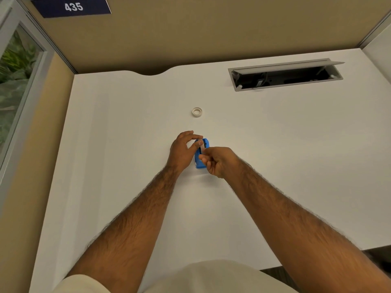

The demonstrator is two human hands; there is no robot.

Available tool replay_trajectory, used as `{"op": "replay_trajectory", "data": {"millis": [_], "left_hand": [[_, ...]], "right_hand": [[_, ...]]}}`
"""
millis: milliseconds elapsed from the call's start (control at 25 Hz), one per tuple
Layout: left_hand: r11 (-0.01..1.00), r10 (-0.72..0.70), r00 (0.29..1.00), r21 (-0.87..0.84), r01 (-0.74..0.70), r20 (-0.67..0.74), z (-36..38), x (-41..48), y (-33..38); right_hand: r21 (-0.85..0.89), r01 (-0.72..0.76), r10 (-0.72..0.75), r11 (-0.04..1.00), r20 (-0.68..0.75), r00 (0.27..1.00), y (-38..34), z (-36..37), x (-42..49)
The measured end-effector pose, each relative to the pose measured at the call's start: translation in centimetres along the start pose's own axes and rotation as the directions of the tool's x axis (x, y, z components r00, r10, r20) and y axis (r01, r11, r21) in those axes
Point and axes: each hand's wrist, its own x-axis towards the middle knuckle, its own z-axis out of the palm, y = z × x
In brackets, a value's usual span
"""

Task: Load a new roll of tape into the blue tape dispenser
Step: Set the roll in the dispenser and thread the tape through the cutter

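The blue tape dispenser lies on the white desk between my two hands. My left hand rests against its left side, fingers touching the top end. My right hand pinches a strip of clear tape that runs from the dispenser's top toward my fingers. A small whitish ring, a tape roll or bare core, lies flat on the desk beyond the dispenser, apart from both hands. The roll inside the dispenser is hidden.
An open cable hatch is set into the desk at the back right. Tan partition walls close off the back and left. A glass panel stands at far left.
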Motion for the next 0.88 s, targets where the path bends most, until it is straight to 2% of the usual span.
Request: {"op": "replay_trajectory", "data": {"millis": [240,480,600,760,880], "left_hand": [[0.999,0.025,1.000,0.027,-0.025,0.015,0.0,0.0,-0.1],[0.989,0.022,0.965,0.133,-0.059,0.262,-1.4,-1.8,-1.8],[0.972,0.019,0.940,0.215,-0.097,0.340,-1.8,-2.1,-2.5],[0.931,0.022,0.953,0.341,-0.129,0.303,-1.3,-1.5,-2.8],[0.924,0.036,0.967,0.360,-0.127,0.251,-1.0,-1.2,-3.2]], "right_hand": [[0.026,0.069,-0.068,0.997,-0.032,0.997,1.1,0.3,-0.4],[0.001,0.146,-0.145,0.989,-0.136,0.980,1.7,0.8,-0.5],[-0.003,0.158,-0.157,0.987,-0.161,0.974,1.7,0.7,-0.5],[0.010,0.158,-0.155,0.987,-0.166,0.974,1.9,0.8,-0.8],[0.011,0.170,-0.165,0.985,-0.177,0.970,2.3,0.8,-1.1]]}}
